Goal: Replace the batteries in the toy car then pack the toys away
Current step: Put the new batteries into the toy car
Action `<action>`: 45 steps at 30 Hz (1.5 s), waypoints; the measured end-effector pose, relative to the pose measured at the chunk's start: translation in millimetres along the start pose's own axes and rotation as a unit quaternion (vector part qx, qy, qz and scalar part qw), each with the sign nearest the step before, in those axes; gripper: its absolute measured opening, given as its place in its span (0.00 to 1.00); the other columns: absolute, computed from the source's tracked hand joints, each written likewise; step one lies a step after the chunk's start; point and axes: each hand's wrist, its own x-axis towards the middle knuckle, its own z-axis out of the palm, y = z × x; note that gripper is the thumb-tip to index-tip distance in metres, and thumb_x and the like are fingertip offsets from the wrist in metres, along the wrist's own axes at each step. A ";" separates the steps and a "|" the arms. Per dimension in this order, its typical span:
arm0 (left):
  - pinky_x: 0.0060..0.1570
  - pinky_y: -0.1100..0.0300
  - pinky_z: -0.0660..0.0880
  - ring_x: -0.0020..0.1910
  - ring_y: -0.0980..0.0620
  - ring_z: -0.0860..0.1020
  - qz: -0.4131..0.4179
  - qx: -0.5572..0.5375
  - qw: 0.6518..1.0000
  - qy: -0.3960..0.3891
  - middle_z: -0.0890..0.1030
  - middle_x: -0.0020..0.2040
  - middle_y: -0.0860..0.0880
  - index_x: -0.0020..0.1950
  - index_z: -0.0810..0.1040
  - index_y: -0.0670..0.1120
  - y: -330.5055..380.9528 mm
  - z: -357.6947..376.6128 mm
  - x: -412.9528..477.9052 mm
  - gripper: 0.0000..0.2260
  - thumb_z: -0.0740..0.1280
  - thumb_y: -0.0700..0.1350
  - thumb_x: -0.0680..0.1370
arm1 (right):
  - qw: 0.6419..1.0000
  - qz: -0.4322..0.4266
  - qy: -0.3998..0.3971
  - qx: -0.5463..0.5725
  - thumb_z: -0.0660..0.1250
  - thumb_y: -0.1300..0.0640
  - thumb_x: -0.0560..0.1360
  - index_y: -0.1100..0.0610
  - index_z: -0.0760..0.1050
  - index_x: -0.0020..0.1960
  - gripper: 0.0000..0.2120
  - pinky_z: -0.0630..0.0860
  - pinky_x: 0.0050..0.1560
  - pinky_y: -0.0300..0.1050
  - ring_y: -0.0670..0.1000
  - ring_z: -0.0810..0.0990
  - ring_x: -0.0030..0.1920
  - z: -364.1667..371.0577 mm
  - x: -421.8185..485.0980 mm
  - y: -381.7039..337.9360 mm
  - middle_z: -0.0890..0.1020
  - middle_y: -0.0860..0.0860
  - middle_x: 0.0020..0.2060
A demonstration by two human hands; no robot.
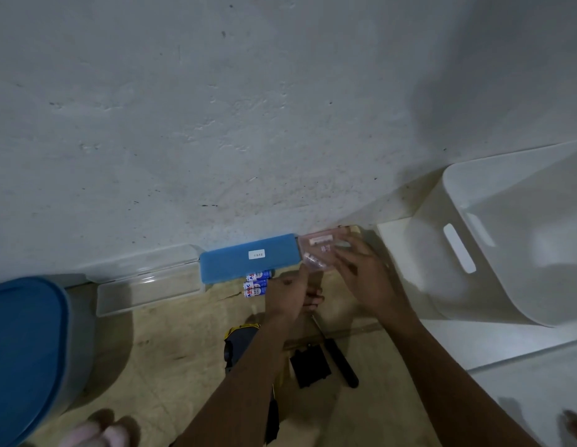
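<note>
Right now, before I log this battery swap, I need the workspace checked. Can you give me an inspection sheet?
Surface: wood-pattern floor.
Job's things: batteries beside a blue box; yellow-black toy car partly under the left forearm; black cover and screwdriver near it; white bin on the right.
Clutter: clear tray; blue-lidded tub; clear packet of small parts.
Grippers: left hand curled and blurred, contents unclear; right hand with fingers spread over the packet.
Cables: nothing seen.
Surroundings: bare grey wall, dim light.
</note>
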 end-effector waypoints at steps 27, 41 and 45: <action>0.40 0.58 0.84 0.39 0.48 0.85 0.061 0.106 0.992 -0.029 0.84 0.45 0.48 0.53 0.81 0.48 22.9 -27.6 -33.8 0.08 0.67 0.52 0.80 | 0.989 0.040 0.108 -0.093 0.65 0.52 0.77 0.54 0.78 0.59 0.13 0.76 0.58 0.50 0.52 0.77 0.58 16.1 -20.5 -30.5 0.80 0.53 0.58; 0.56 0.46 0.79 0.52 0.45 0.83 0.061 0.232 0.970 0.034 0.85 0.51 0.45 0.53 0.81 0.45 -69.7 -144.1 -89.3 0.19 0.69 0.59 0.74 | 0.962 -0.130 -0.137 -0.197 0.62 0.51 0.78 0.48 0.76 0.64 0.16 0.67 0.58 0.50 0.54 0.75 0.59 87.4 -12.1 -99.2 0.78 0.49 0.59; 0.57 0.50 0.79 0.54 0.49 0.82 0.098 0.182 0.977 0.045 0.84 0.54 0.47 0.59 0.81 0.46 -80.2 -141.8 -92.5 0.15 0.70 0.53 0.78 | 0.961 -0.108 -0.159 -0.198 0.62 0.49 0.79 0.47 0.75 0.65 0.15 0.68 0.58 0.49 0.54 0.76 0.59 89.3 -13.4 -104.2 0.80 0.49 0.61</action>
